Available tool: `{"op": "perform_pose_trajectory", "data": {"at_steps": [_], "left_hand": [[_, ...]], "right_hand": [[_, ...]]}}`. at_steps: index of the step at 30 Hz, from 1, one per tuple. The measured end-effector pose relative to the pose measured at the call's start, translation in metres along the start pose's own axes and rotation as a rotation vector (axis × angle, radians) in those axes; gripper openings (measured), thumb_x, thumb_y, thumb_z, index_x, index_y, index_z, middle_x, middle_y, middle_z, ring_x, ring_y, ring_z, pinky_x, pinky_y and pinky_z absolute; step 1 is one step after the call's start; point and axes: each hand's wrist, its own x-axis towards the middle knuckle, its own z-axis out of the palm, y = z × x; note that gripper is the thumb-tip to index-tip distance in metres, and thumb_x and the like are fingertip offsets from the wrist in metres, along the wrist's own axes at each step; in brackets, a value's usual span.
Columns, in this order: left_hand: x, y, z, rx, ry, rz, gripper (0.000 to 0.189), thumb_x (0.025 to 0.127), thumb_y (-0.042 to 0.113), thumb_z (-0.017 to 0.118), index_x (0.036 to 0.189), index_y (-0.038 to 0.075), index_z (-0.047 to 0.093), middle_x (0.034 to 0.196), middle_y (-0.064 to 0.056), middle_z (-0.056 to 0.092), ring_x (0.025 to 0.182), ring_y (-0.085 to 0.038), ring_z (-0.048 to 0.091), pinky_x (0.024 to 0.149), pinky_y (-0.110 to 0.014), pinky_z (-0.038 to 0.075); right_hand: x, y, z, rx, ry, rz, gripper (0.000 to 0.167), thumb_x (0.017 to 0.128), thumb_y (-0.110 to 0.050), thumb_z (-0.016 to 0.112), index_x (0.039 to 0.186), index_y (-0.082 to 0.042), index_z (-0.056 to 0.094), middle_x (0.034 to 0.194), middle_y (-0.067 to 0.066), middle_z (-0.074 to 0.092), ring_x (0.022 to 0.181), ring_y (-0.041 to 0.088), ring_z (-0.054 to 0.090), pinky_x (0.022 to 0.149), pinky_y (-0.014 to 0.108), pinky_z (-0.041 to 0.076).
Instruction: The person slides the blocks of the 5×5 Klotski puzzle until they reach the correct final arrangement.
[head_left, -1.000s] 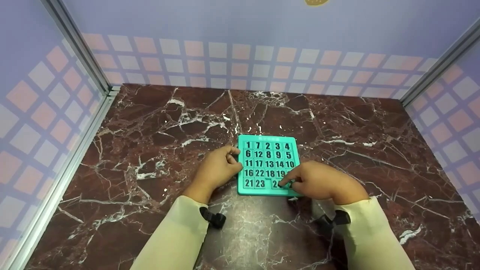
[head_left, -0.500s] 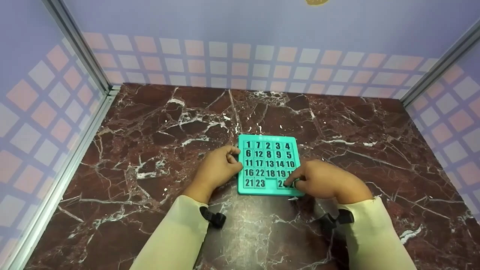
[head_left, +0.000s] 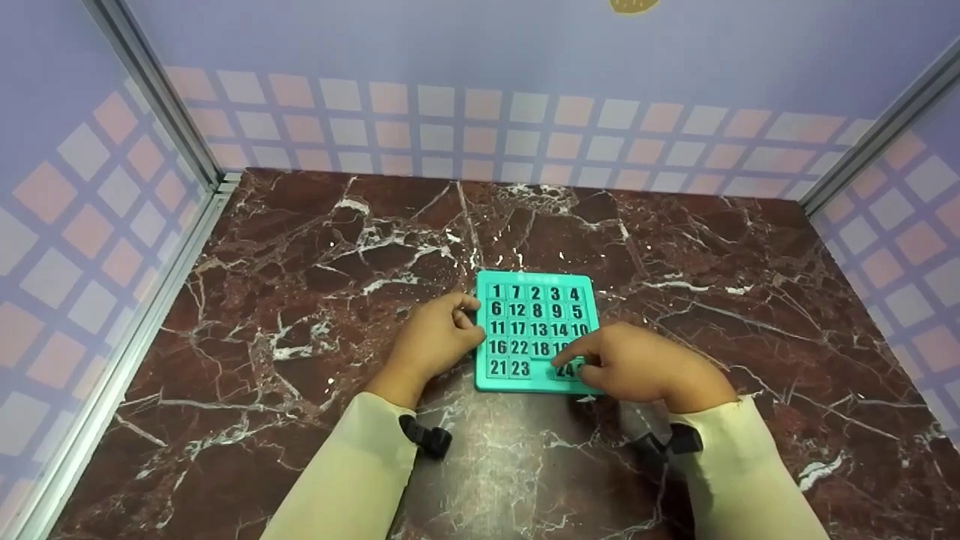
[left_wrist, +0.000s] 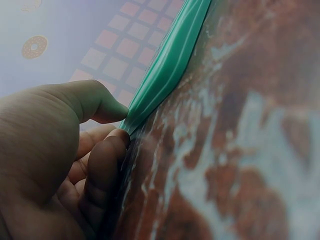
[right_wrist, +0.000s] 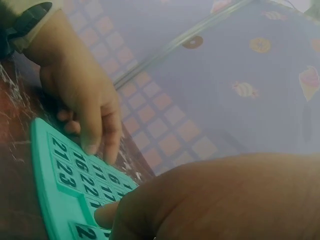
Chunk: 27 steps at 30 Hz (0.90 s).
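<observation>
A turquoise number sliding puzzle (head_left: 538,328) lies flat on the table in the head view. Its bottom row shows tiles 21 and 23, a gap, then tile 24 (head_left: 564,370). My left hand (head_left: 435,337) holds the puzzle's left edge; in the left wrist view its thumb (left_wrist: 97,102) and curled fingers meet at the turquoise rim (left_wrist: 167,70). My right hand (head_left: 649,367) is over the lower right corner, hiding the tiles there. Its index finger (head_left: 574,351) reaches to the gap just left of tile 24. In the right wrist view that fingertip (right_wrist: 105,215) is close above the tiles.
The dark red marbled table (head_left: 300,255) stretches round the puzzle. Purple walls (head_left: 480,45) with pink and white squares enclose the back and both sides, with metal strips (head_left: 169,97) at the corners. Black straps (head_left: 426,436) circle both wrists.
Tile 24 has slid right, widening the gap beside tile 23. My right hand moved right with it, then back left, its index fingertip now at the gap. My left hand stays put.
</observation>
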Motion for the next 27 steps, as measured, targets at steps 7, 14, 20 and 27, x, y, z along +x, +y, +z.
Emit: {"op": "perform_pose_trajectory", "data": {"at_steps": [7, 14, 20, 27], "left_hand": [[-0.001, -0.001, 0.001, -0.007, -0.001, 0.006, 0.046, 0.091, 0.023, 0.076, 0.137, 0.017, 0.075, 0.083, 0.010, 0.068, 0.072, -0.010, 0.059, 0.077, -0.033, 0.051], [-0.001, 0.000, 0.000, -0.014, -0.004, 0.014, 0.046, 0.091, 0.022, 0.074, 0.137, 0.017, 0.074, 0.082, 0.011, 0.068, 0.068, -0.008, 0.056, 0.074, -0.033, 0.050], [-0.001, 0.000, 0.000, -0.005, -0.002, 0.015, 0.046, 0.091, 0.023, 0.075, 0.136, 0.017, 0.075, 0.083, 0.011, 0.068, 0.070, -0.008, 0.057, 0.075, -0.032, 0.051], [-0.001, 0.000, 0.000, -0.006, 0.001, 0.008, 0.046, 0.091, 0.023, 0.076, 0.136, 0.018, 0.075, 0.084, 0.010, 0.068, 0.072, -0.009, 0.059, 0.076, -0.033, 0.052]], "right_hand": [[0.007, -0.008, 0.010, 0.003, -0.004, -0.069, 0.043, 0.105, -0.012, 0.063, 0.141, -0.027, 0.080, 0.127, 0.000, 0.082, 0.059, 0.002, 0.052, 0.066, 0.032, 0.054], [0.013, -0.010, 0.019, -0.056, 0.001, -0.135, 0.042, 0.108, -0.019, 0.063, 0.147, -0.030, 0.076, 0.133, -0.004, 0.080, 0.083, 0.007, 0.066, 0.093, 0.042, 0.058], [0.015, -0.009, 0.022, -0.091, 0.005, -0.138, 0.042, 0.108, -0.019, 0.063, 0.145, -0.031, 0.077, 0.133, -0.004, 0.081, 0.096, 0.011, 0.069, 0.098, 0.047, 0.061], [0.012, -0.006, 0.017, -0.035, -0.020, -0.067, 0.040, 0.105, -0.019, 0.067, 0.141, -0.031, 0.079, 0.133, -0.005, 0.081, 0.092, 0.009, 0.072, 0.094, 0.043, 0.062]]}}
